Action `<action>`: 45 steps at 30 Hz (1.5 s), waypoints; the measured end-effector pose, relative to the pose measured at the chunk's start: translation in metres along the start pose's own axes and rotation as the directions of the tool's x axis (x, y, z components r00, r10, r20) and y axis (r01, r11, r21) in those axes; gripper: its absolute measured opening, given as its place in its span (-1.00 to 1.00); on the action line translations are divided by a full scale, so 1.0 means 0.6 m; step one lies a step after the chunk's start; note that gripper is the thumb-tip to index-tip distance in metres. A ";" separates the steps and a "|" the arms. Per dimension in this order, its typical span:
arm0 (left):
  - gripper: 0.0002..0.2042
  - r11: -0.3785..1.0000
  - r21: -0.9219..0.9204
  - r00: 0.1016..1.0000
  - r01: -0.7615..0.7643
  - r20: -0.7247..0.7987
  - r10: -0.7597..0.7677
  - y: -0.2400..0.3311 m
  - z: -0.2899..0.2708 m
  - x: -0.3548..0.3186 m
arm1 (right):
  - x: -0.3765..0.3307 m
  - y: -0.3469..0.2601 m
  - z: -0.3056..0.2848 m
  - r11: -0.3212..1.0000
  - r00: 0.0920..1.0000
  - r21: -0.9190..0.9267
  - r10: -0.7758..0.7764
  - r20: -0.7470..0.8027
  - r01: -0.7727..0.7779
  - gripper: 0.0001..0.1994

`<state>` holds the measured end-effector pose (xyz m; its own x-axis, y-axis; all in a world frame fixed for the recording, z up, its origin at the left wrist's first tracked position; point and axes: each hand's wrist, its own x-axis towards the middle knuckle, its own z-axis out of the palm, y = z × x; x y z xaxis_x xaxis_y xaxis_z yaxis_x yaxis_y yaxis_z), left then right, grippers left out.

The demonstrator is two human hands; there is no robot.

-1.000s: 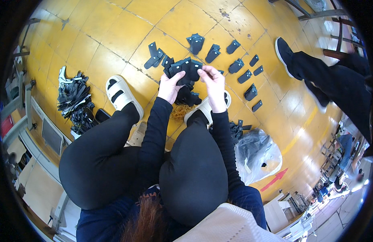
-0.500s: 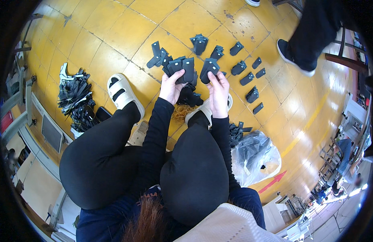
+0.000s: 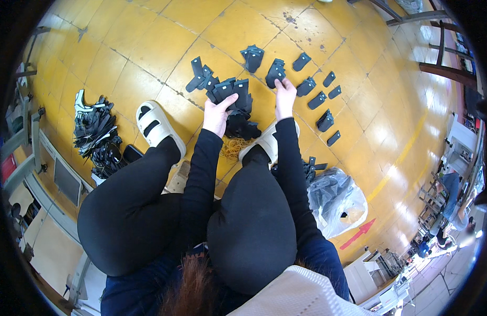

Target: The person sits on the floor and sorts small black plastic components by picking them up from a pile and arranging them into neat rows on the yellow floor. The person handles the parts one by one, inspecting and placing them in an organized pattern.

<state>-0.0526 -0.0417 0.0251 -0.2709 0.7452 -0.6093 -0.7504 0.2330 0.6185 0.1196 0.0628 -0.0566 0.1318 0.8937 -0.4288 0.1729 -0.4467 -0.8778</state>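
My left hand (image 3: 217,117) grips a fanned bunch of dark, flat, round-ended pieces (image 3: 242,94), each with a small pale mark. My right hand (image 3: 285,99) reaches farther out, thumb and fingers closed on the near end of a small stack of similar dark pieces (image 3: 275,70) at the floor. I cannot tell whether it is lifting any of them. More stacks lie around: one pile (image 3: 252,57) beyond my hands, a loose spread (image 3: 199,75) to the left, and several small groups on the right, such as this stack (image 3: 325,120). Beneath my left hand is a dark heap (image 3: 240,126).
Tan rubber bands (image 3: 234,147) lie between my sandals (image 3: 160,124). At left are a bundle of black and white strips (image 3: 96,126) and a dark phone-like object (image 3: 132,153). A clear plastic bag (image 3: 338,203) with dark contents sits by my right leg. Wooden furniture legs (image 3: 448,75) stand upper right.
My right hand has moved away from my left, carrying its few dark pieces outward to the small stack. My left hand keeps its bunch. Another person's leg at upper right has gone from view.
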 end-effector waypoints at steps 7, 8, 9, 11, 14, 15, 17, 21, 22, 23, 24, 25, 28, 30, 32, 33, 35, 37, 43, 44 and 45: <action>-0.75 0.999 -0.031 0.999 0.032 -0.027 -0.033 0.003 0.007 -0.004 | 0.036 0.021 0.013 0.945 0.953 -0.307 -0.192 -0.235 0.115 -0.63; -0.75 0.999 -0.023 0.999 0.023 -0.029 -0.023 0.002 0.008 -0.003 | 0.026 0.017 0.010 0.920 0.926 -0.360 -0.261 -0.274 0.153 -0.64; -0.75 1.000 -0.015 1.000 0.015 -0.026 -0.016 0.000 0.012 -0.001 | 0.013 0.014 0.001 0.960 0.942 -0.206 -0.236 -0.240 0.188 -0.61; -0.75 0.999 0.034 0.999 0.007 -0.047 -0.005 0.003 -0.003 -0.007 | -0.066 -0.046 0.019 0.987 0.997 0.145 -0.070 0.027 0.065 -0.67; -0.74 0.996 0.086 1.000 0.010 0.006 -0.010 -0.006 0.006 -0.007 | -0.148 -0.096 0.004 0.991 0.930 0.116 -0.097 0.354 0.060 -0.75; -0.72 0.996 0.086 1.000 -0.006 0.030 0.004 -0.013 0.008 -0.006 | -0.159 -0.089 0.003 0.991 0.932 0.099 -0.116 0.342 0.087 -0.79; -0.70 0.995 0.092 0.999 -0.024 0.038 0.020 -0.025 0.014 -0.004 | -0.180 -0.088 0.005 0.985 0.953 0.151 -0.125 0.277 0.085 -0.86; -0.72 0.995 0.093 0.999 0.046 0.016 -0.047 -0.027 0.022 -0.008 | -0.199 -0.073 -0.015 0.963 0.992 0.269 -0.005 0.128 -0.030 -0.85; -0.72 0.995 0.078 0.998 0.065 0.022 -0.067 -0.024 0.025 -0.008 | -0.200 -0.067 -0.020 0.956 0.994 0.288 0.026 0.106 -0.056 -0.85; -0.72 0.995 0.062 0.996 0.084 0.027 -0.086 -0.021 0.028 -0.010 | -0.199 -0.061 -0.023 0.948 0.995 0.307 0.057 0.087 -0.082 -0.85; -0.71 0.994 0.045 0.994 0.102 0.031 -0.104 -0.017 0.031 -0.011 | -0.196 -0.055 -0.027 0.947 0.996 0.315 0.049 0.073 -0.070 -0.84; -0.72 0.990 0.043 0.989 0.133 0.061 -0.136 -0.016 0.028 -0.013 | -0.194 -0.051 -0.030 0.945 0.997 0.321 0.044 0.060 -0.060 -0.84; -0.73 0.976 -0.007 0.975 0.217 0.057 -0.217 -0.015 0.026 -0.015 | -0.189 -0.045 -0.030 0.953 0.997 0.300 0.025 0.079 -0.048 -0.80; -0.73 0.965 0.059 0.961 0.254 0.094 -0.259 -0.020 0.022 -0.016 | -0.191 -0.050 -0.027 0.961 0.988 0.269 0.027 0.149 -0.067 -0.78; -0.73 0.956 0.119 0.953 0.267 0.111 -0.280 -0.022 0.021 -0.017 | -0.196 -0.076 -0.019 0.966 0.968 0.237 0.041 0.248 -0.102 -0.76; -0.73 0.953 0.145 0.954 0.264 0.109 -0.281 -0.023 0.023 -0.018 | -0.192 -0.063 -0.016 0.979 0.959 0.200 -0.013 0.282 -0.046 -0.76; -0.73 0.956 0.174 0.965 0.236 0.075 -0.252 -0.024 0.027 -0.018 | -0.192 -0.068 -0.007 0.975 0.966 0.222 -0.049 0.252 -0.008 -0.76; -0.73 0.969 0.163 0.976 0.188 0.082 -0.203 -0.024 0.024 -0.014 | -0.193 -0.076 -0.003 0.971 0.976 0.238 -0.059 0.211 0.007 -0.76; -0.75 0.974 0.189 0.987 0.123 0.077 -0.140 -0.020 0.016 -0.008 | -0.205 -0.094 -0.005 0.960 0.978 0.277 -0.028 0.205 -0.031 -0.80; -0.75 0.977 0.188 0.986 0.101 0.109 -0.123 -0.021 0.017 -0.008 | -0.207 -0.090 -0.006 0.964 0.979 0.264 -0.038 0.201 -0.017 -0.81; -0.75 0.978 0.169 0.984 0.123 0.107 -0.142 -0.022 0.017 -0.010 | -0.207 -0.084 -0.007 0.968 0.979 0.252 -0.049 0.197 -0.002 -0.82</action>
<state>-0.0348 -0.0426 0.0254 -0.0958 0.7669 -0.6346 -0.6650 0.4250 0.6141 0.0985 -0.0261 0.0419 -0.0720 0.9052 -0.4189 -0.0785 -0.4238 -0.9024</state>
